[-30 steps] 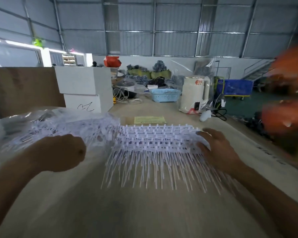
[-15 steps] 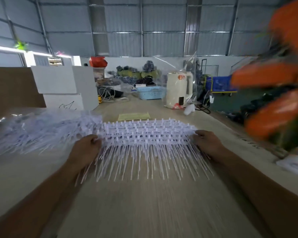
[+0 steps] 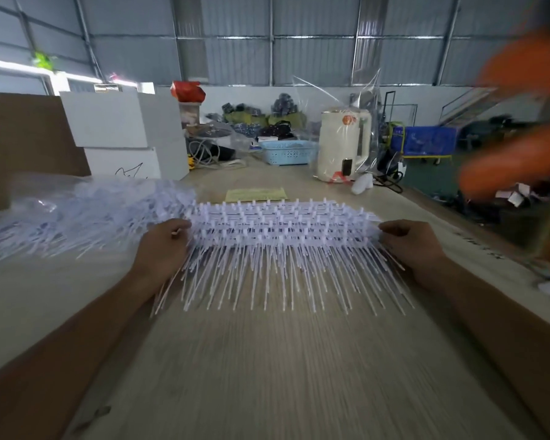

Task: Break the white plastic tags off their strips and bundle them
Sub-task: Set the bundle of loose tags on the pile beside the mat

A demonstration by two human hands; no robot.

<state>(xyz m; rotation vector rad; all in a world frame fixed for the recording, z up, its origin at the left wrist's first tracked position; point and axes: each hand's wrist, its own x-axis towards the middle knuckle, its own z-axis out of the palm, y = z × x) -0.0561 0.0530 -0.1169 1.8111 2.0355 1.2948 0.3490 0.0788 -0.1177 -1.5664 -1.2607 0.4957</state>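
Observation:
A stack of white plastic tag strips [image 3: 280, 230] lies across the wooden table [image 3: 267, 360], its thin tails pointing toward me. My left hand [image 3: 162, 249] grips the stack's left end with curled fingers. At the right end, my right hand [image 3: 410, 246] holds the stack the same way. To the left, a loose heap of more white tags [image 3: 86, 214] lies on clear plastic.
White boxes [image 3: 124, 134] and a brown cardboard sheet [image 3: 23, 134] stand at the back left. A yellow paper [image 3: 256, 194], a blue basket [image 3: 288, 151] and a cream kettle [image 3: 342, 144] sit behind the stack. A blurred orange shape [image 3: 521, 122] fills the right side.
My left hand moved from the loose heap to the stack's left end and took hold of it. My right hand slid to the stack's right end. The stack is now squared between both hands.

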